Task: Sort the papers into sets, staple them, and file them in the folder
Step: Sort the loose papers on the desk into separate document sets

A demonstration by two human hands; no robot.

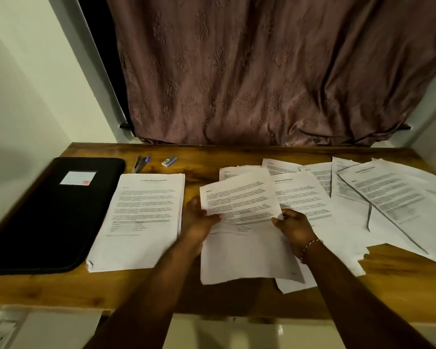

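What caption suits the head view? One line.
Left hand and right hand hold a sheet over papers, beside a stack.

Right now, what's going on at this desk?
A person is sorting papers. The left hand and right hand both pinch the lower edge of one printed sheet, lifted above the pile in front of them. A neat stack lies to the left, beside the closed black folder. Loose papers are fanned across the right of the wooden desk. Two pens and what looks like a small stapler lie untouched at the back.
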